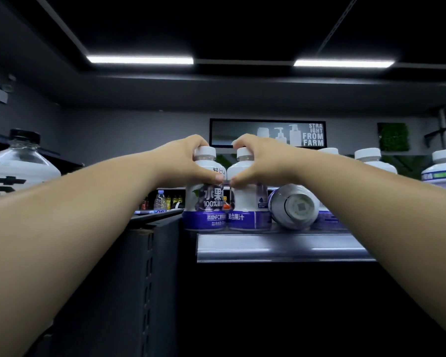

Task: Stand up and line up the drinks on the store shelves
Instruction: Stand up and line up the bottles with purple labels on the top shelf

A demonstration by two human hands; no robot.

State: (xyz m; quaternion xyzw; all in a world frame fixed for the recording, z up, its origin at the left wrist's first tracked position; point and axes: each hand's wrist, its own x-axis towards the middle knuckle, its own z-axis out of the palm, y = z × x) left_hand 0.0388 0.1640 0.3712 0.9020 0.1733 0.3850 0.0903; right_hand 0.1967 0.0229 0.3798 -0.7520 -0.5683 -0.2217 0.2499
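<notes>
Gripping two upright juice bottles side by side on shelf (281, 247): left hand (188, 161) holds left bottle (205, 202), right hand (262, 161) holds right bottle (245, 202); third bottle (294, 206) lies toppled beside.

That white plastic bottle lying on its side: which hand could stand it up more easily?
Likely the right hand: it grips the upright white-and-purple bottle right next to the toppled white bottle. The left hand grips the leftmost purple-labelled bottle, one place farther away.
</notes>
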